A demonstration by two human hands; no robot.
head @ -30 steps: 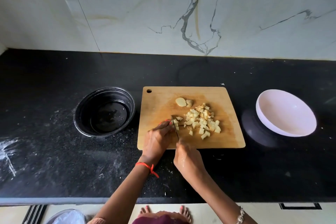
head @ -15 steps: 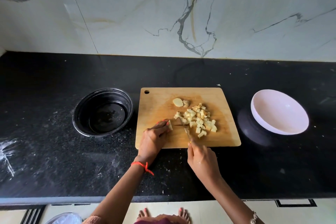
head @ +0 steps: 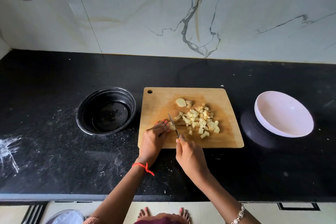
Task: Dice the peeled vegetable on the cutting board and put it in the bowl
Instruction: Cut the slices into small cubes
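A wooden cutting board (head: 156,103) lies on the black counter. A heap of pale diced vegetable (head: 200,121) covers its middle, and two uncut end pieces (head: 183,102) lie behind the heap. My left hand (head: 154,138) holds down a small remaining piece (head: 171,126) with curled fingertips at the board's front left. My right hand (head: 189,156) grips a knife (head: 173,125) whose blade stands against that piece, pointing away from me. A white bowl (head: 283,114) sits empty to the right of the board.
A black round bowl (head: 107,111) stands left of the board, empty. The black counter (head: 54,151) carries white powder smears at the far left. A marble wall runs behind. The counter's front edge lies just below my forearms.
The knife swung from lying across the board by the heap to pointing away, its blade now set against the piece under my left fingertips. My right hand moved left.
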